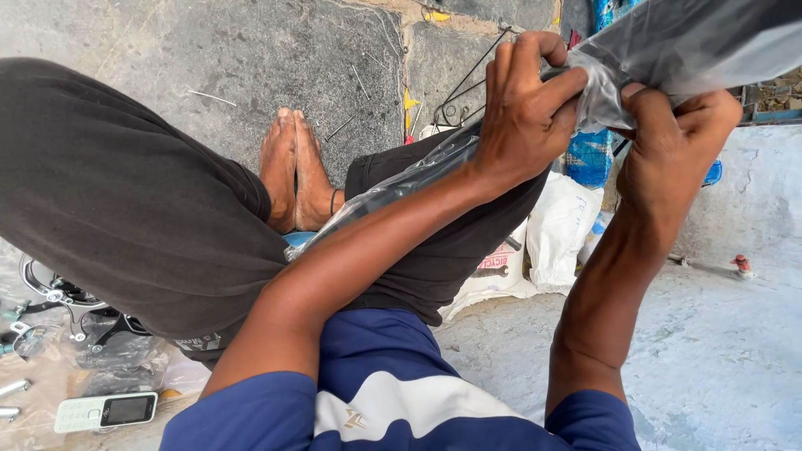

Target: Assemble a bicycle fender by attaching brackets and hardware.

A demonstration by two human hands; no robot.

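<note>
Both hands [601, 125] gripping clear plastic bag [660, 50]

Your left hand [526, 113] and right hand [672, 146] sit side by side at the upper right, both closed on the plastic bag [693, 42], which runs up past the top right corner and trails down-left under your left forearm across your knee [451, 242]. Your feet [292, 171] rest together on the stone floor [209, 67], between your two knees. Beyond the hands, thin wire rods [472, 75] lie on the floor. Below your right knee, sacks [555, 230] lean side by side. At the lower left, a phone [106, 411] lies flat, with metal parts [58, 305] just above it.
</note>
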